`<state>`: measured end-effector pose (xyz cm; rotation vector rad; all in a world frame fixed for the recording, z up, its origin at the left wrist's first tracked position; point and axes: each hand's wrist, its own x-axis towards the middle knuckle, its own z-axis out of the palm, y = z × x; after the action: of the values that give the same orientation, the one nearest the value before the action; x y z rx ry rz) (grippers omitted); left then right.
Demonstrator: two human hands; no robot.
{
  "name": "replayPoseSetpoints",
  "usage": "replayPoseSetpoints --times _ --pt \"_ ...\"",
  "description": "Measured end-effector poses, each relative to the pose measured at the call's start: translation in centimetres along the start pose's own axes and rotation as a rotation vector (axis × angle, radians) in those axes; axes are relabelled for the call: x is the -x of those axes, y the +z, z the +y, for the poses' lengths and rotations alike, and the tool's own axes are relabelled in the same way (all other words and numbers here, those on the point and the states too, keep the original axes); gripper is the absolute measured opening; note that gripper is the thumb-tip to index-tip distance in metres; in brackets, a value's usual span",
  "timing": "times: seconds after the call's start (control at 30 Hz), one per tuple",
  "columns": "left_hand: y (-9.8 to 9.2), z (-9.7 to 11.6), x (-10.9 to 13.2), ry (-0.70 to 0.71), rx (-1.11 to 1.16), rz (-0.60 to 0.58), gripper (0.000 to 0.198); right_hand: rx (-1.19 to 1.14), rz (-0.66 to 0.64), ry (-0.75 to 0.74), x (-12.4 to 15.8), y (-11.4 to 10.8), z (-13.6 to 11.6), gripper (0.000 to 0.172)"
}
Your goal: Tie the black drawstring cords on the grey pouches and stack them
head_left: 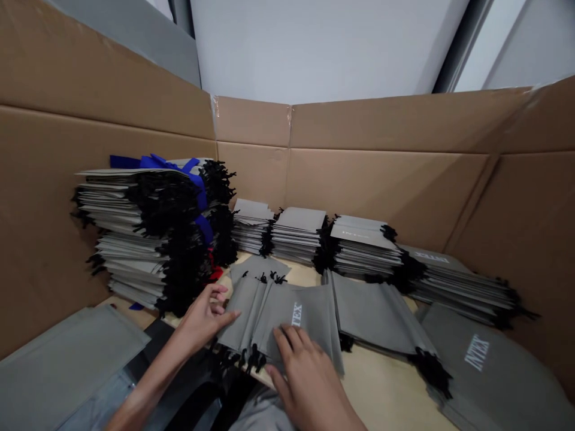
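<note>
Large cardboard sheets [112,78] wall off the back and sides of a wooden table [381,383], joined at 12 o'clock w/ clear tape [290,117]. At 10–11 o'clock stand two tall stacks of gray drawstring pouches [130,203], black cords bunched along their edges, blue straps [171,163] lying on top, a bit of red material [215,273] low at the side. Lower piles [296,233] run in a row from 12 to 3 o'clock. Right in front, at about 6 o'clock, lies a fanned bundle of gray drawstring pouches [278,317], its black cords hanging toward the person.

Left hand [204,320] — open, fingers spread, tips at the bundle's left edge, no visible grip. Right hand [305,383] — open, fingers lying loosely on top of the bundle, pinching nothing that can be seen.

Risks: the tall stacks look loose and uneven, so a bump could topple them; knotted cords could snag between piles; the fanned bundle could slide off the table edge.

Labels: white INTEX on a pouch [478,353] at 4 o'clock, and upside down on the 3 o'clock pile. Partial "TEX" on the bundle — rest hidden by the right hand.
</note>
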<state>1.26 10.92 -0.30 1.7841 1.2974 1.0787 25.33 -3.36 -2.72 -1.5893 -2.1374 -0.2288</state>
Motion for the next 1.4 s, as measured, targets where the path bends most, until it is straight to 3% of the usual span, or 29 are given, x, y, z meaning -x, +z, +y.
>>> replayPoseSetpoints --times 0.13,0.33,0.43,0.57,0.77,0.9,1.03,1.1,1.17,1.23,1.33,1.4 --pt "0.0 0.5 0.1 -0.070 0.118 -0.018 0.073 -0.021 -0.048 -0.004 0.1 -0.5 0.4 0.049" --pt "1.1 1.8 0.3 -0.116 0.114 -0.115 0.059 -0.077 0.015 0.015 1.3 0.5 1.1 0.050" --pt "1.7 2.7 0.0 -0.115 0.080 -0.141 0.061 -0.128 -0.078 0.075 1.4 0.3 1.0 0.053" --pt "2.4 4.0 -0.2 -0.125 0.069 -0.191 0.077 -0.241 -0.196 0.162 1.0 -0.7 0.6 0.056" --pt "4.4 4.5 -1.0 -0.156 0.117 -0.249 0.080 -0.401 -0.135 0.109 0.7 -0.5 0.3 0.058" --pt "4.8 4.6 -1.9 -0.145 0.134 -0.231 0.080 -0.454 -0.021 0.077 0.7 -0.4 0.5 0.055" --pt "2.8 5.5 -1.5 -0.066 0.155 -0.135 0.085 -0.400 0.307 0.166 0.2 -1.7 2.3 0.048" --pt "1.2 5.8 -1.1 -0.021 0.153 -0.086 0.088 -0.403 0.468 0.319 -0.6 -2.8 3.8 0.061" --pt "-0.2 5.8 -0.7 0.035 0.120 -0.021 0.087 -0.539 0.555 0.511 -1.8 -3.7 5.3 0.095" --pt "-1.0 5.4 -0.5 0.084 0.094 0.029 0.085 -0.866 0.494 0.597 -3.1 -4.6 6.2 0.108" --pt "-0.8 4.7 -0.6 0.085 0.120 0.092 0.080 -1.301 0.283 0.545 -4.4 -5.5 6.2 0.085" --pt "0.1 4.5 -0.5 0.091 0.148 0.112 0.078 -1.377 0.289 0.525 -4.6 -5.3 5.4 0.073"
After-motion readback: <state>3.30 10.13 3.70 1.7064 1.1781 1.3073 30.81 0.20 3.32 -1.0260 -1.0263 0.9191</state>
